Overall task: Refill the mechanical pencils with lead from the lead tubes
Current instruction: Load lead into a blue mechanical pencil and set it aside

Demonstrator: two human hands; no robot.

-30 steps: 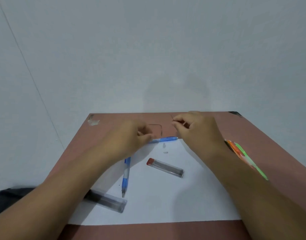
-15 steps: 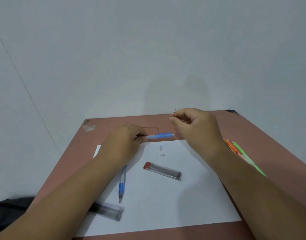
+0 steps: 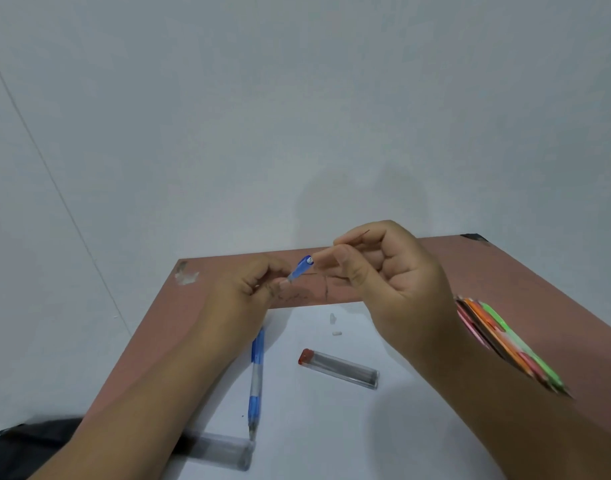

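Above table [image 3: 504, 271], left hand [image 3: 241, 299] gripped pencil [image 3: 301, 266], open end up; right hand [image 3: 383, 271] pinched lead [image 3: 361, 235] beside opening. Best: align lead with bore, feed gently, avoid snapping.

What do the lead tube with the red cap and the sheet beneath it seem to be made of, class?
The lead tube looks like clear, glossy plastic: dark leads show through its wall, and its red cap looks opaque. The sheet looks like plain matte white paper, flat and thin at its edge, though thin card cannot be ruled out.
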